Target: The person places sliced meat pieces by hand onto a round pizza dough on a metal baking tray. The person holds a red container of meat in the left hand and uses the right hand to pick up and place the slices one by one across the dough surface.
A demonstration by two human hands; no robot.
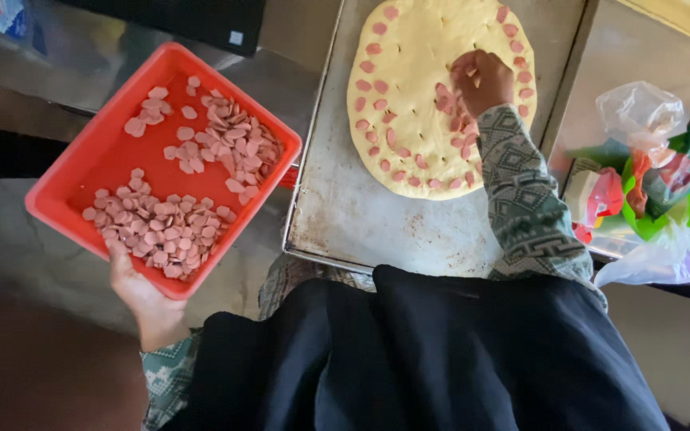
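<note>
over the metal baking tray [361, 215], my right hand [485, 80] pinches pink sausage slices [450, 100] on the round pale dough [425, 72]; my left hand [141, 291], fingers curled under its near corner, holds the tilted red plastic tray [93, 164], and i reckon slices could slide off.

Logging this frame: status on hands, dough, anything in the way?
Left hand grips red tray of sausage slices. Right hand placing slices on dough round, ring nearly closed. Nothing blocking on baking sheet.

Red tray [89, 172], pink sausage slices [165, 231] (pale yellow dough [421, 56])

free: bare metal tray [377, 223] below dough [425, 72] | blocked: plastic bags [656, 183] (right side)
</note>
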